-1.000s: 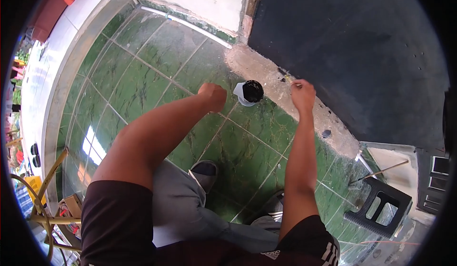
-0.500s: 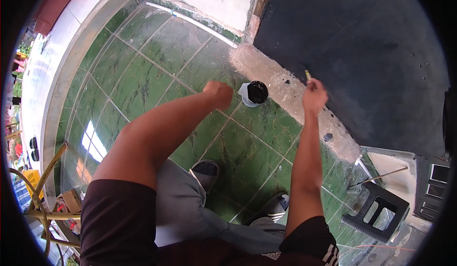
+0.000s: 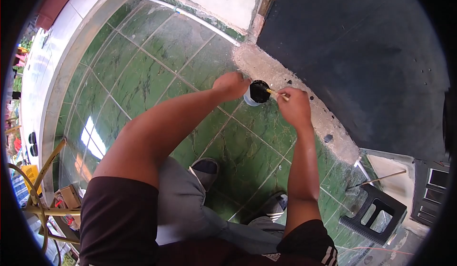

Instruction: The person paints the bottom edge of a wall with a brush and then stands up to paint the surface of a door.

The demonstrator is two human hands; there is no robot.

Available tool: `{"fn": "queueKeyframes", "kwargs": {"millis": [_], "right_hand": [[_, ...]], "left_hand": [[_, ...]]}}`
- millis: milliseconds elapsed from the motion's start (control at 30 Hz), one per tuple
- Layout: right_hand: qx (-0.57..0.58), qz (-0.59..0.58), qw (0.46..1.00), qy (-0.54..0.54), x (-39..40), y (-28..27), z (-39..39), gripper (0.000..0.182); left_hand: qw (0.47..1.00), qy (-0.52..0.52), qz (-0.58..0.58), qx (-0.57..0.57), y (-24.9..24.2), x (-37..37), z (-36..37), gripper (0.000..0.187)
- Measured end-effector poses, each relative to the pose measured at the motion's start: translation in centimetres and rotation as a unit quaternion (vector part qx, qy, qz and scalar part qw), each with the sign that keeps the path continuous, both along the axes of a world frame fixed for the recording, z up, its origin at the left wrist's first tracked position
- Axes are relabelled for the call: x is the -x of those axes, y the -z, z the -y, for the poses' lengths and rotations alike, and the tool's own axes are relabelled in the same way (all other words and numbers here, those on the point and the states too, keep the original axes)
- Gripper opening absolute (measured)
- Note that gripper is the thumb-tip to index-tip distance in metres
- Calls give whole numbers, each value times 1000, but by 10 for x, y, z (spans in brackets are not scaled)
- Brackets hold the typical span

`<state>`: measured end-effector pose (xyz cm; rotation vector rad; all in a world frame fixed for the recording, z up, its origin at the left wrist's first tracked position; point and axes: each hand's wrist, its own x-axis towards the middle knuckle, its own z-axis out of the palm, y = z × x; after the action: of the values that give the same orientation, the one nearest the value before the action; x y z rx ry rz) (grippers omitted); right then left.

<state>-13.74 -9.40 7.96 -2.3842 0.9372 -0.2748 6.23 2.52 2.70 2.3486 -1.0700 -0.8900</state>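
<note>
A white plastic cup [image 3: 251,100] with black paint [image 3: 259,91] inside stands over the green tiles, near the rough cement strip. At its left rim is my left hand [image 3: 231,85], closed, the fingertips pinching the edge. My right hand [image 3: 295,107] is closed around the handle of a small paintbrush [image 3: 272,91]. The brush slants down to the left, and its bristle end is at the cup's right rim, lost against the black paint. Beyond the cement strip rises a large black-painted surface [image 3: 352,61].
The cement strip [image 3: 266,68] with black spots runs along the foot of the black surface. A black plastic stool [image 3: 376,213] lies at the lower right with a thin stick [image 3: 381,177] beside it. A white pipe [image 3: 195,19] follows the wall. Yellowish chair-like frames [image 3: 52,212] stand lower left.
My right hand has brought the paintbrush from beside the black surface left and down to the cup. My left hand has moved right and slightly up, onto the cup's rim.
</note>
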Motion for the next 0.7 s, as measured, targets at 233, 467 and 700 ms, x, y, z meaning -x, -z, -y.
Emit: {"fn": "queueKeyframes", "kwargs": {"millis": [233,467,700], "right_hand": [[71,16,997,19,-15,62,-24,14],[138,143,976,87,-6,58,-44,13],[129,229,944,201,17,43,-26,16]], "left_hand": [[995,-31,-93,11,44,-1,1,31],[987,-57,-146,44,56,7,4,20],[968,-120,-214,43,21,16,-1,32]]}}
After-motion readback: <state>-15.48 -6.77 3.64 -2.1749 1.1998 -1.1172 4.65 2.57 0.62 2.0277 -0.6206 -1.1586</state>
